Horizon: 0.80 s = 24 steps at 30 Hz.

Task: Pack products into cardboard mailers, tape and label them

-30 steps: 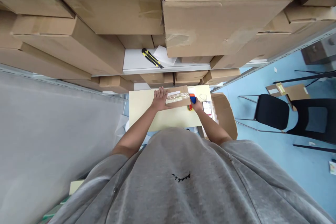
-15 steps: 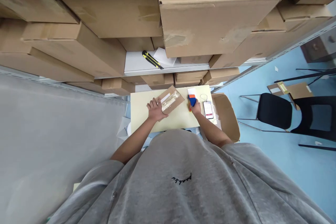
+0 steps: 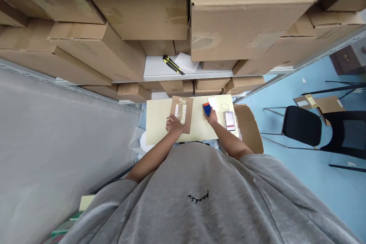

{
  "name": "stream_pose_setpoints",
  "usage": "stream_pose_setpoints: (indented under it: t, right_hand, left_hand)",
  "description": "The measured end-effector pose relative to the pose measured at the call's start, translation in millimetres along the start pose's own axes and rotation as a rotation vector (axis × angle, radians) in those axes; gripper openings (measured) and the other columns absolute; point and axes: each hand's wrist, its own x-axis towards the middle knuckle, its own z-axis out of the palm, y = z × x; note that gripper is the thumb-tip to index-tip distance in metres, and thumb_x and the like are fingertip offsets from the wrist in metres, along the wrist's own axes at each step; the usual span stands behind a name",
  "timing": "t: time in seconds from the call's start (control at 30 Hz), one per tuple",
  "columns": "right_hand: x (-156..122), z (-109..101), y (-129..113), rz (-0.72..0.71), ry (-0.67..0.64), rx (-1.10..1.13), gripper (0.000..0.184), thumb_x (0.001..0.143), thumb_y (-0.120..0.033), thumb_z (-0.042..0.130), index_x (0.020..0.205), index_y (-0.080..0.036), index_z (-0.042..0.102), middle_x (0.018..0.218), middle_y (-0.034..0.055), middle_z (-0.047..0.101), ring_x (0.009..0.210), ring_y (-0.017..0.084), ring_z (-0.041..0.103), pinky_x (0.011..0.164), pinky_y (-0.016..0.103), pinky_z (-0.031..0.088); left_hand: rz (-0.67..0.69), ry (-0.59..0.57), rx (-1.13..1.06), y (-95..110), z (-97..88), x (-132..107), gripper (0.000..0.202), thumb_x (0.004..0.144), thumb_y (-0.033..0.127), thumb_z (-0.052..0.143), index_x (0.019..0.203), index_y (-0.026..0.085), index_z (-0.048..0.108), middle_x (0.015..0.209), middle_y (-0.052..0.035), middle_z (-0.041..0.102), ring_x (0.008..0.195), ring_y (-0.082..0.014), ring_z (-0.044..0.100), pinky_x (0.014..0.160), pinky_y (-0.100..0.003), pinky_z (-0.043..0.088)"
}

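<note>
On the pale yellow table [image 3: 156, 122] lies a flat cardboard parcel [image 3: 188, 116] with shiny clear tape and white labels on its top. My left hand [image 3: 174, 124] grips its lower left part, fingers bent at the left side and thumb across the lower end. To the right of the parcel, my right hand [image 3: 212, 116] is closed around a blue tape dispenser [image 3: 207, 109] with an orange edge; its lower part is hidden by the hand. A white sheet of paper [image 3: 213, 101] lies just beyond the dispenser.
A phone [image 3: 230, 121] with a lit screen and a cable lies on the table's right side. An open cardboard box [image 3: 250, 129] stands right of the table. Shelves full of boxes [image 3: 246, 26] overhang the far side, with a utility knife [image 3: 173, 65]. A black chair [image 3: 303, 126] stands right.
The parcel has turned from slanting to nearly upright in view. My left hand has moved from spread on its left side to its lower end. My right hand still holds the dispenser, now tilted differently.
</note>
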Motion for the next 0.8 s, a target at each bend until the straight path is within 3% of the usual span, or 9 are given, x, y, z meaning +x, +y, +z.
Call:
stream_pose_setpoints:
  t: [0.13, 0.23, 0.33, 0.43, 0.57, 0.67, 0.73, 0.8]
  right_hand:
    - [-11, 6, -4, -0.092, -0.065, -0.101, 0.091, 0.096, -0.027, 0.062, 0.173, -0.02, 0.015, 0.156, 0.0156, 0.051, 0.131, 0.03, 0.059, 0.105, 0.034, 0.05]
    - [-18, 14, -7, -0.131, -0.13, -0.216, 0.093, 0.095, -0.02, 0.059, 0.174, -0.026, 0.01, 0.158, 0.0127, 0.051, 0.137, 0.029, 0.055, 0.105, 0.034, 0.049]
    - [-22, 22, -6, -0.136, -0.191, -0.286, 0.094, 0.096, -0.012, 0.053, 0.174, -0.029, 0.005, 0.156, 0.0133, 0.053, 0.14, 0.029, 0.053, 0.104, 0.036, 0.049]
    - [-24, 28, -2, -0.146, -0.207, -0.298, 0.093, 0.097, -0.009, 0.051, 0.174, -0.03, 0.005, 0.157, 0.0142, 0.052, 0.142, 0.028, 0.051, 0.105, 0.036, 0.047]
    - [-20, 25, 3, -0.203, -0.176, -0.266, 0.08, 0.102, -0.028, 0.058, 0.172, -0.027, 0.02, 0.158, 0.0145, 0.05, 0.144, 0.031, 0.046, 0.11, 0.037, 0.045]
    - [-6, 13, 4, -0.195, -0.025, -0.188, 0.061, 0.108, -0.044, 0.045, 0.164, -0.022, 0.04, 0.152, 0.0152, 0.054, 0.14, 0.031, 0.048, 0.111, 0.037, 0.044]
    - [9, 2, 3, -0.098, 0.093, -0.155, 0.055, 0.109, -0.04, 0.037, 0.16, -0.02, 0.046, 0.151, 0.0155, 0.052, 0.14, 0.03, 0.046, 0.112, 0.037, 0.044]
    - [28, -7, 3, 0.005, 0.144, -0.152, 0.056, 0.105, -0.035, 0.044, 0.159, -0.017, 0.046, 0.155, 0.0167, 0.048, 0.142, 0.031, 0.044, 0.113, 0.038, 0.043]
  left_hand:
    - [0.02, -0.008, -0.016, -5, -6.5, 2, 0.122, 0.089, 0.08, 0.052, 0.171, 0.001, 0.007, 0.162, -0.0383, 0.033, 0.131, -0.0485, 0.054, 0.083, -0.048, 0.061]
    - [0.052, 0.012, -0.049, -12, -10.6, 5, 0.123, 0.088, 0.082, 0.051, 0.172, 0.007, 0.0, 0.157, -0.0344, 0.04, 0.129, -0.0444, 0.057, 0.085, -0.045, 0.061]
    - [0.045, -0.008, -0.085, -13, -8.9, 7, 0.123, 0.088, 0.084, 0.048, 0.172, 0.013, -0.006, 0.154, -0.0315, 0.044, 0.127, -0.0414, 0.061, 0.085, -0.044, 0.061]
    - [0.021, -0.033, -0.123, -8, -3.0, 7, 0.126, 0.088, 0.085, 0.049, 0.171, 0.009, -0.008, 0.15, -0.0322, 0.047, 0.127, -0.0396, 0.061, 0.085, -0.044, 0.062]
    - [0.006, -0.011, -0.103, 4, 1.0, 6, 0.124, 0.089, 0.084, 0.048, 0.172, 0.006, -0.002, 0.152, -0.0343, 0.046, 0.129, -0.0439, 0.059, 0.082, -0.049, 0.063]
    - [0.024, 0.07, -0.008, 11, -1.9, 6, 0.12, 0.091, 0.082, 0.046, 0.171, 0.001, 0.009, 0.163, -0.0369, 0.034, 0.143, -0.0528, 0.044, 0.096, -0.06, 0.058]
    - [0.11, 0.171, 0.032, 18, -4.6, 5, 0.114, 0.094, 0.078, 0.045, 0.17, -0.001, 0.012, 0.17, -0.0353, 0.023, 0.155, -0.0538, 0.026, 0.115, -0.067, 0.042]
    - [0.255, 0.282, 0.017, 28, -6.0, 5, 0.104, 0.099, 0.069, 0.044, 0.17, -0.001, 0.012, 0.175, -0.0312, 0.017, 0.162, -0.049, 0.012, 0.127, -0.068, 0.022]
